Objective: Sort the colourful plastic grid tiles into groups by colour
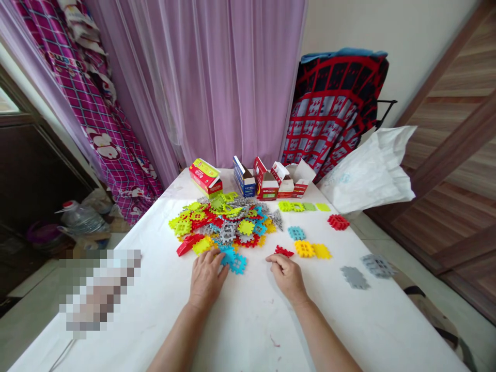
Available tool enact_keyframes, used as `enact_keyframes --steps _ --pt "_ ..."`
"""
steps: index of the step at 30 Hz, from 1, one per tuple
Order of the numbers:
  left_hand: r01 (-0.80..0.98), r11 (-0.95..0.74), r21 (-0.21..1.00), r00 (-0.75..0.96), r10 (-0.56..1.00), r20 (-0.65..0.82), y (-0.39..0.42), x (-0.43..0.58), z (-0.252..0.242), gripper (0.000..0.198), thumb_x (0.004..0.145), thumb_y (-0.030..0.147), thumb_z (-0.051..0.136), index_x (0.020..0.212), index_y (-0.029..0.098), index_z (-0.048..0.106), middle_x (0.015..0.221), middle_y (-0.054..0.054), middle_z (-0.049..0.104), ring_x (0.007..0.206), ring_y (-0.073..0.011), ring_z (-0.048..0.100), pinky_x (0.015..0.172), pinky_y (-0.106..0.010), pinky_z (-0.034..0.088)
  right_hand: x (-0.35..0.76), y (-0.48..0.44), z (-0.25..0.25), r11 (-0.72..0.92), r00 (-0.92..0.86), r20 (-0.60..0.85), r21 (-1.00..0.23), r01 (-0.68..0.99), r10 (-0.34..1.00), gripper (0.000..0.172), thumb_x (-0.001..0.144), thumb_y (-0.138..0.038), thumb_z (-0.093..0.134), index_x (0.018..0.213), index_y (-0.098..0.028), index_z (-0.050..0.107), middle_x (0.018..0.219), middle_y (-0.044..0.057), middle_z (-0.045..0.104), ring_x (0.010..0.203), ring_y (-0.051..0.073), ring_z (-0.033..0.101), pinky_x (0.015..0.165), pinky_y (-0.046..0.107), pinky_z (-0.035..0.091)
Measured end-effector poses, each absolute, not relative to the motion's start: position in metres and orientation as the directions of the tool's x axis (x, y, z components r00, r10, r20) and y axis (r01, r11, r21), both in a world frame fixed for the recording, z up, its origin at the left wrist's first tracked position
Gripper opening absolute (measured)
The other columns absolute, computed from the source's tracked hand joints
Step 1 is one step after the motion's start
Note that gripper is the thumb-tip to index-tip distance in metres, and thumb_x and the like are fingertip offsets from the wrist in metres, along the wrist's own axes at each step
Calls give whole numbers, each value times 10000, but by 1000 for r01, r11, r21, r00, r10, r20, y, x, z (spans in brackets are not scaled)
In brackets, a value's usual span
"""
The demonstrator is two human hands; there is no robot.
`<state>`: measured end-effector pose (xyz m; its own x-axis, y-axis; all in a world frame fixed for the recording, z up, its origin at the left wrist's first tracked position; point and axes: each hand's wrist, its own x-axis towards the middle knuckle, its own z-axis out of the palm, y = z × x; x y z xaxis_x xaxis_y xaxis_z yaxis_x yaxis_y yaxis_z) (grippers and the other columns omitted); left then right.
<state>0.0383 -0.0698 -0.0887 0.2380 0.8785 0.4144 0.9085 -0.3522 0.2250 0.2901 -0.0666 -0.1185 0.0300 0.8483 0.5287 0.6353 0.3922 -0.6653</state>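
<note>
My left hand (208, 278) rests at the near edge of a heap of notched plastic building pieces (228, 231) in red, yellow-green, grey, blue and yellow. Its fingers lie forward and the thumb is apart from them, beside a blue notched piece (237, 262). Whether the fingertips touch that piece, I cannot tell. To the right, my right hand (287, 279) lies on the white table with its fingers curled in and nothing visible in them. Just beyond its knuckles is a red piece (284, 251). Yellow pieces (305, 249) and a blue piece (296, 233) sit farther right.
Opened small boxes, one blue (245, 181) and several red, stand along the table's back edge. Yellow-green pieces (297, 206), a red stack (338, 222) and grey pieces (355, 277) lie at right. A white bag (368, 170) stands beyond the right edge. A blurred patch (101, 294) covers something at left.
</note>
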Motion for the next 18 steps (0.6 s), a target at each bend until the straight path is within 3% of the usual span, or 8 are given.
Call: enact_keyframes --steps 11,15,18 --pt "863 -456 218 292 802 522 -67 38 -89 151 905 298 532 896 226 664 1150 -87 684 1086 -284 600 913 -448 461 289 -66 -119 383 28 505 -687 617 862 317 732 -109 398 774 -227 689 747 15 716 644 160 661 679 266 544" --pt "781 -536 320 288 764 578 -68 38 -90 154 913 302 514 910 229 649 1108 -86 703 1034 -251 639 883 -410 492 288 -65 -117 387 29 500 -705 595 866 323 725 -100 400 772 -226 694 743 16 716 639 156 658 674 258 542" --pt "705 -519 483 220 808 546 -69 42 -91 157 904 319 516 913 232 646 1072 -79 718 963 -224 670 859 -384 513 289 -65 -117 391 21 494 -713 582 869 324 730 -104 400 772 -223 699 734 19 716 629 156 655 673 260 542"
